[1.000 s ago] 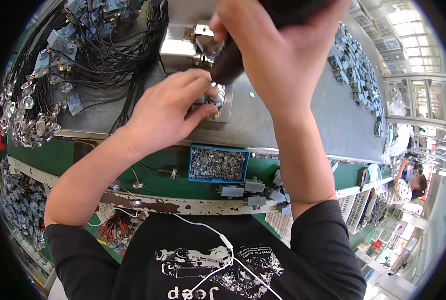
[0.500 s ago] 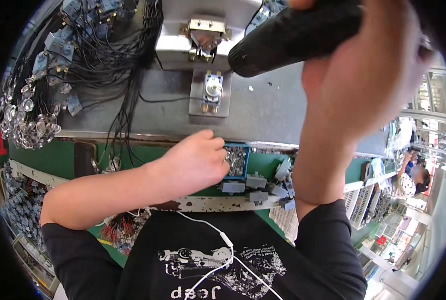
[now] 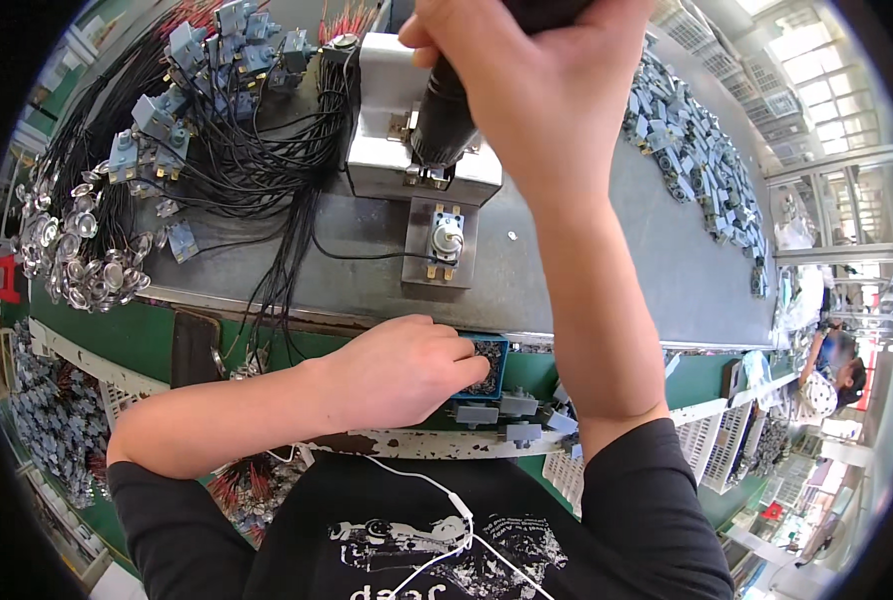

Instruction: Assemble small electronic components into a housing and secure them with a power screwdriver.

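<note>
My right hand [image 3: 567,120] is wrapped round a black electric screwdriver [image 3: 443,122], which points downward. Its lower end is at the front of a shiny metal fixture [image 3: 382,75]; the tip itself is hard to make out. Just in front, a thermostat-like part with a white round centre and brass terminals [image 3: 448,238] rests on a small metal block [image 3: 417,270], with a black wire running left from it. My left hand [image 3: 407,368] is closed, fingertips at a blue tray [image 3: 505,368] of tiny metal pieces. Whatever those fingers pinch is hidden.
Wired grey parts [image 3: 232,65], black wires [image 3: 297,160] and round metal caps [image 3: 92,255] crowd the left of the metal bench. Many grey parts [image 3: 702,165] are heaped at the far right. Several grey pieces [image 3: 519,404] lie beside the tray. Another person [image 3: 820,385] is at far right.
My right hand has swung the screwdriver left, from a slanted position to upright over the fixture. My left hand has shifted slightly right onto the tray. The whole view has also shifted.
</note>
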A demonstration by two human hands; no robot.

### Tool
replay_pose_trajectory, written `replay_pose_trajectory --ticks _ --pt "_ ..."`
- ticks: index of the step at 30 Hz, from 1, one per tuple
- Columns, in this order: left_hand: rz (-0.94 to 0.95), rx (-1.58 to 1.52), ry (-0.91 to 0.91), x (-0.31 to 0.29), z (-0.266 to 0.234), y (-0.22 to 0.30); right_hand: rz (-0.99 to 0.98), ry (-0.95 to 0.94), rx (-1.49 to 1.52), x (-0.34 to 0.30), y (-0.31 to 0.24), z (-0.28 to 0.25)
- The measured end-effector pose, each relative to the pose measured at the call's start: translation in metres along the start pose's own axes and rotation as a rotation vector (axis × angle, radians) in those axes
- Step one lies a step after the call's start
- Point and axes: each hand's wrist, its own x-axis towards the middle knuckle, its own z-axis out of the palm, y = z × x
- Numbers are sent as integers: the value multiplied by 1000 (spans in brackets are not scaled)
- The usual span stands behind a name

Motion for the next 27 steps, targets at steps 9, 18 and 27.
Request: replay_pose_trajectory --ticks 9,18,27 --pt "-226 234 582 -3 -56 -25 302 230 -22 -24 -34 -8" --pt "-265 224 471 6 -33 -44 249 149 -62 -53 -52 -31" --pt "-327 154 491 8 -31 -41 166 31 -78 -52 -36 -34"
